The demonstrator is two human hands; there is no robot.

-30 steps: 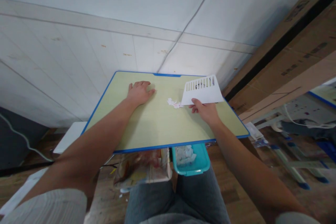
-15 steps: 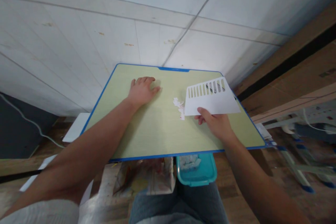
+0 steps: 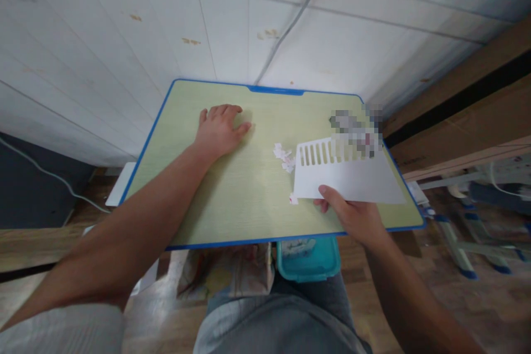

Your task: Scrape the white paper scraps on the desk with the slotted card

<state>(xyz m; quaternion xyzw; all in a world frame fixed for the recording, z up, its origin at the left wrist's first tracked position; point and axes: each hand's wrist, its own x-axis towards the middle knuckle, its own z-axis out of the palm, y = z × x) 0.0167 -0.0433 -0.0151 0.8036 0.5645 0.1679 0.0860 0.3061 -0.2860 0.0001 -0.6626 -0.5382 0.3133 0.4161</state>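
My right hand grips the near edge of a white sheet with a row of long slots cut along its far side, thumb on top and fingers beneath. The sheet hangs over the right part of a pale-green tabletop with a blue rim. Beside its left edge lie small white paper scraps, some with pinkish marks. My left hand rests on the left part of the tabletop, palm down, fingers spread and holding nothing. Behind the sheet's far right side is a greyish thing, blurred by pixelation.
Below the table's front edge hang or stand a turquoise bin with whitish contents and a patterned bag. A white panelled wall borders the table's back. Brown cardboard boxes stand to the right.
The slotted sheet has come nearer to me and slightly right in my right hand, uncovering more scraps and the pixelated thing behind it. My left hand stays on the tabletop; the camera view has shifted.
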